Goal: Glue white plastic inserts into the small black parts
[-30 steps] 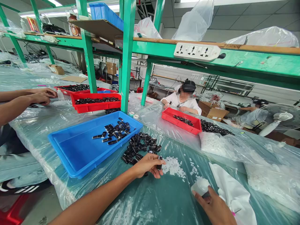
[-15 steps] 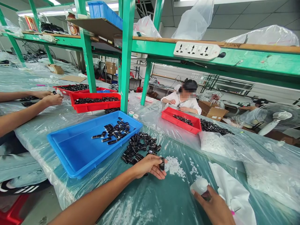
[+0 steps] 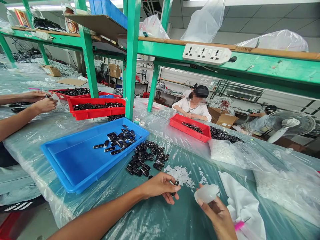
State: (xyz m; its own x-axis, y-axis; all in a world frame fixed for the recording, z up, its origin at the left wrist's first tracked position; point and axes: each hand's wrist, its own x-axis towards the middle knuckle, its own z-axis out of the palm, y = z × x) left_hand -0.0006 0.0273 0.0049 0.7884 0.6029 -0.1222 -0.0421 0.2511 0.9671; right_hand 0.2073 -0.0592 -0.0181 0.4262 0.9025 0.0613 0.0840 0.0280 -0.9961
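Observation:
My left hand (image 3: pixel 162 186) pinches a small black piece (image 3: pixel 175 188) between thumb and fingers, just in front of a pile of white bits (image 3: pixel 181 175). To its right, my right hand (image 3: pixel 216 210) is wrapped round a translucent white bottle (image 3: pixel 207 193), which lies tilted in the fingers. Several similar black pieces (image 3: pixel 145 158) are heaped on the table behind my left hand. More of them lie in a blue tray (image 3: pixel 72 160) on the left. A white cloth (image 3: pixel 246 203) with a pink item (image 3: pixel 239 225) on it is beside my right hand.
Red trays (image 3: pixel 97 113) of black pieces stand at the back left, near another person's hands (image 3: pixel 45 101). Across the table a person in white (image 3: pixel 191 106) sits behind a red tray (image 3: pixel 190 128). A green post (image 3: pixel 132 60) rises behind the blue tray; plastic bags (image 3: pixel 282 186) lie right.
The bottle has tipped over sideways and moved left, nearer my left hand. My left hand has lowered slightly and turned the black piece. The view has shifted a little.

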